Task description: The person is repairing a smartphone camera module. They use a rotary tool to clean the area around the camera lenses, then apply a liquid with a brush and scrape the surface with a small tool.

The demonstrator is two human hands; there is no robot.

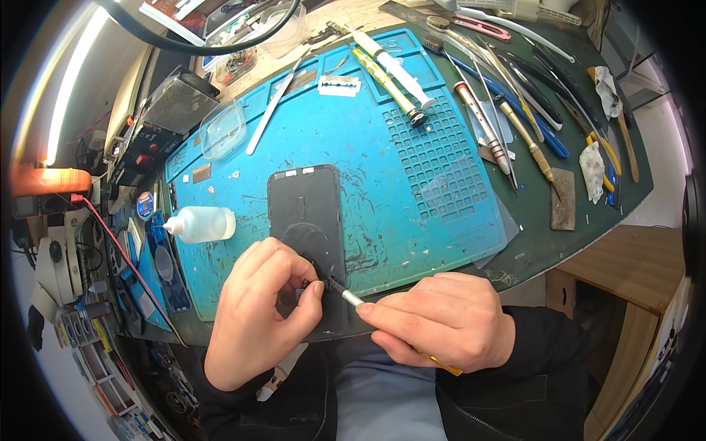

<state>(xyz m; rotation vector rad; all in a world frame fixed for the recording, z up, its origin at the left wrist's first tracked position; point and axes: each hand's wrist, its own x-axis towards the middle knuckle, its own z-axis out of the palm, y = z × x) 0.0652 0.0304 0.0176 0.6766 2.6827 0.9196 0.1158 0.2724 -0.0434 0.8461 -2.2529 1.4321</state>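
Note:
A black, flat phone panel (305, 202) with rounded corners lies on the blue mat, its lower end near the table's front edge. Over that lower end, my left hand (265, 312) is closed in a pinch of thumb and fingertips. A tiny dark piece shows at the pinch, too small to name. From the right, my right hand (445, 320) grips a slim pen-like tool (351, 297) with a silver collar and a gold-coloured rear end. Its thin tip points at the panel beside my left fingertips; whether it touches cannot be made out.
Left of the panel, a clear dropper bottle (202, 224) lies on the blue work mat (390, 250). Farther back are a plastic box (223, 130), a metal blade tool (276, 103), a razor blade (339, 86) and a syringe (393, 66). Screwdrivers (482, 125), brushes and pliers crowd the right side.

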